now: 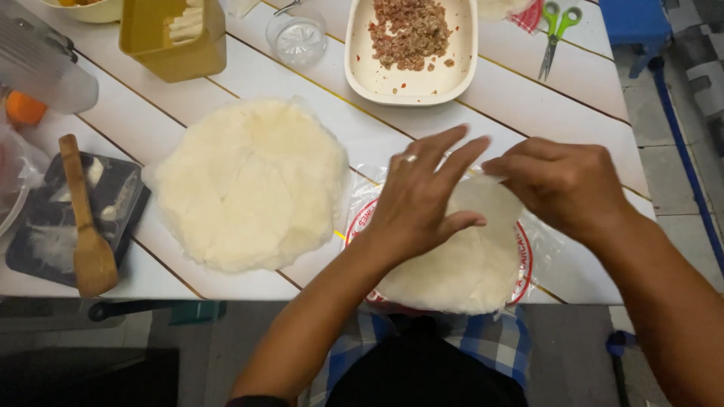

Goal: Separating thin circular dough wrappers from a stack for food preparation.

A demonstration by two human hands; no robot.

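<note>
Head view: left hand [417, 197] lies flat, fingers [440, 146] spread, on the near stack of round wrappers [471, 264] in clear plastic; right hand [562, 185] pinches the top sheet's far edge. Farther off sits a filling dish [411, 79].

Bystanding items on the white plank table [573, 83]

A wide pale stack of round wrappers [253, 181] lies left of centre. Behind it: a cream dish [411, 79] of minced filling, a small clear glass bowl [296, 36], a mustard-yellow tub [175, 38], green-handled scissors [556, 34]. A wooden spatula [84, 222] rests on a black tray [56, 226].
</note>
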